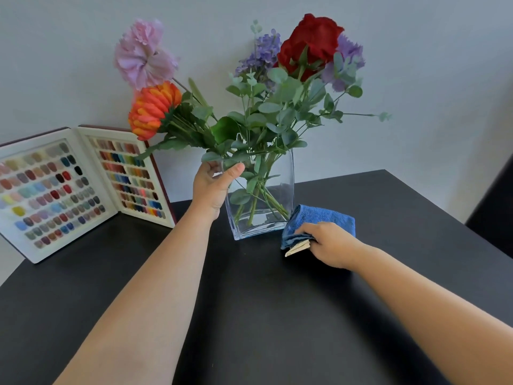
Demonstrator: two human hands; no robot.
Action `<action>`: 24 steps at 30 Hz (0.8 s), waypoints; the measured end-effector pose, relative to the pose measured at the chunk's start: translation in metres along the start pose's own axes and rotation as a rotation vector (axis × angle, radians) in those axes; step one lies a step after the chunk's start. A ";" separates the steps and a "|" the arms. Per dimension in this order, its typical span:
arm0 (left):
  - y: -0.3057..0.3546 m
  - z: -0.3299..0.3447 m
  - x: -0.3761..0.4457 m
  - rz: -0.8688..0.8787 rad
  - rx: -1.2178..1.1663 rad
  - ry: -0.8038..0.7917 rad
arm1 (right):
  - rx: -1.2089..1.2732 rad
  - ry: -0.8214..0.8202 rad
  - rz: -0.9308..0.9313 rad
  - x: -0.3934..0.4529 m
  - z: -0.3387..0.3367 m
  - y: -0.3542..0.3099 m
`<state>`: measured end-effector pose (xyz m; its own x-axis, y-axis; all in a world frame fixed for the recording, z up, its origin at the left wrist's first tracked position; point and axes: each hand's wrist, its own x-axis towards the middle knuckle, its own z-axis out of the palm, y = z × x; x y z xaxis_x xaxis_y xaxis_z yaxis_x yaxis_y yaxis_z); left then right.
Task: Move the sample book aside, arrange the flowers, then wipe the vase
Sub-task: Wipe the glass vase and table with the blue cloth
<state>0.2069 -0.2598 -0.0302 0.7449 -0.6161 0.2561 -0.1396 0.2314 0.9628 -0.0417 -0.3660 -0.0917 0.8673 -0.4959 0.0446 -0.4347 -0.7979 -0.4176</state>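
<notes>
A clear glass vase stands on the black table and holds artificial flowers: pink, orange, red and purple blooms with green leaves. My left hand grips the vase's upper left rim, thumb on the front glass. My right hand is closed on a folded blue cloth that lies on the table against the vase's lower right corner; a pale tag sticks out under the fingers. The open sample book, full of colour swatches, leans against the wall at the left.
A pale wall rises right behind the table. The table's right edge runs diagonally at the far right, with a dark object beyond it. Bare black tabletop lies in front of the vase.
</notes>
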 end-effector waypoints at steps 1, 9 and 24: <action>0.002 0.001 0.000 0.007 -0.012 0.007 | -0.019 -0.002 0.004 0.000 0.003 -0.001; 0.022 0.009 0.007 0.080 -0.031 0.038 | -0.030 0.006 0.009 0.024 0.027 -0.038; 0.032 0.000 0.012 0.109 -0.032 0.054 | -0.036 0.076 0.173 0.029 0.005 -0.023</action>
<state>0.2109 -0.2600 0.0032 0.7608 -0.5447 0.3528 -0.2010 0.3190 0.9262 -0.0053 -0.3604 -0.0851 0.7583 -0.6504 0.0436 -0.5856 -0.7091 -0.3927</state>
